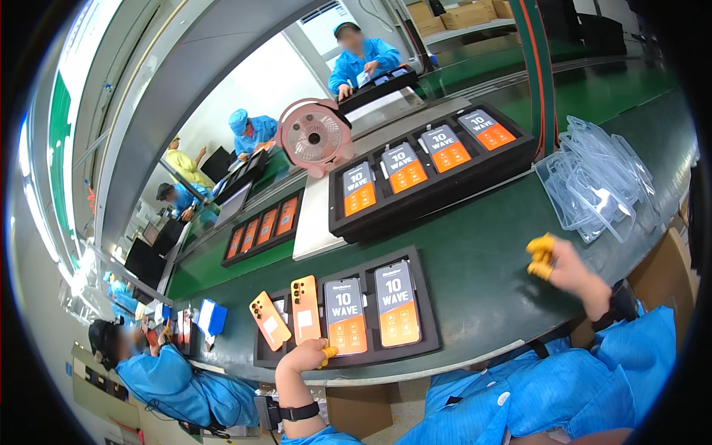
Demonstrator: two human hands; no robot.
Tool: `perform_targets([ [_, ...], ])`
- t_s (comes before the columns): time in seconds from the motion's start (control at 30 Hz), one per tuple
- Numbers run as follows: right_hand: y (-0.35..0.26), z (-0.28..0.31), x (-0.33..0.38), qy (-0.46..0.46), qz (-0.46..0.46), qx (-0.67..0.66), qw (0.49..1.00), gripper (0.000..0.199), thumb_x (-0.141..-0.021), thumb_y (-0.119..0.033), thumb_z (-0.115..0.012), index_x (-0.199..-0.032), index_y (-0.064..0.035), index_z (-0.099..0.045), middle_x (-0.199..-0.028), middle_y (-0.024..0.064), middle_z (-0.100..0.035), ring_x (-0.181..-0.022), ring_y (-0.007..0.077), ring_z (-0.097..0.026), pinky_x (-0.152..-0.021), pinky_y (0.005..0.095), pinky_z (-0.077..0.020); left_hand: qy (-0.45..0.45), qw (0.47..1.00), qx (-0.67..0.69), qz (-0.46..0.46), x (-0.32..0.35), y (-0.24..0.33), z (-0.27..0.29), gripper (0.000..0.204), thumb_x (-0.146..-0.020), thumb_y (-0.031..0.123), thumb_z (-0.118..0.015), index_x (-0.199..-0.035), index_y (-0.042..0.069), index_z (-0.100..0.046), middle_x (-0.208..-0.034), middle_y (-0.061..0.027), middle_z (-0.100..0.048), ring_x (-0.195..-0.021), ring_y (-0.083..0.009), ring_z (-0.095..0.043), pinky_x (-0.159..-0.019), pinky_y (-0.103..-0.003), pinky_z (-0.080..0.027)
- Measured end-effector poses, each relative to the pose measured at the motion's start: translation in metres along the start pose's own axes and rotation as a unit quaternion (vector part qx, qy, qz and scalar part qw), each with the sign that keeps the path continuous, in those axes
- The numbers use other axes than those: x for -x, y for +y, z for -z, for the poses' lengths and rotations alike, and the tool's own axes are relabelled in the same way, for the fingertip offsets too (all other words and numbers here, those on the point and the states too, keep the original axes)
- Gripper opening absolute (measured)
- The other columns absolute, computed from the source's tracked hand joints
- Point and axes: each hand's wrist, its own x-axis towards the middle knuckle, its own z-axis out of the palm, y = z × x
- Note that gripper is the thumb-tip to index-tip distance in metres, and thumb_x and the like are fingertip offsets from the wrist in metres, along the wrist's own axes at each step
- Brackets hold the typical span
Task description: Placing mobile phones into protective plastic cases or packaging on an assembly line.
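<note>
At the lower centre of the frame, the left hand [305,356] rests on the front rim of a black foam tray [429,326], its fingers curled shut with yellow finger cots showing, just below an orange-backed smartphone [305,309] lying face down. Beside it lie another orange phone [270,320], tilted, and two phones with orange-and-grey screen stickers [372,304]. At the right, the right hand [562,265] hovers over the green conveyor belt [482,259], fingers bunched together and empty, near a pile of clear plastic pouches [597,182]. A second black tray of stickered phones [426,159] sits above, behind it a pink desk fan [315,137].
</note>
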Motion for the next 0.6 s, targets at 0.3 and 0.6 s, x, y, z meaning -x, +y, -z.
perform_targets([
  [0.3,0.028,0.065,-0.019,0.238,0.006,0.485,0.842,0.045,-0.057,-0.010,-0.069,-0.097,-0.0014,-0.051,-0.093,0.0128,-0.045,-0.088,0.0291,-0.045,-0.071,0.0357,-0.0416,0.394,0.890,-0.211,0.088,-0.010,0.023,0.001,0.043,-0.075,0.038,-0.051,-0.084,-0.003,-0.054,-0.077,-0.0195,-0.058,-0.076,-0.0329,-0.056,-0.069,-0.040,-0.044],
  [0.6,0.049,0.085,-0.035,0.246,-0.019,0.510,0.824,0.027,-0.062,-0.004,-0.062,-0.087,-0.0012,-0.051,-0.087,0.0135,-0.047,-0.080,0.0294,-0.049,-0.066,0.0361,-0.0438,0.391,0.909,-0.062,0.133,-0.040,-0.027,0.005,0.047,-0.075,0.040,-0.053,-0.089,-0.005,-0.052,-0.092,-0.0251,-0.053,-0.088,-0.0383,-0.049,-0.077,-0.041,-0.039],
])
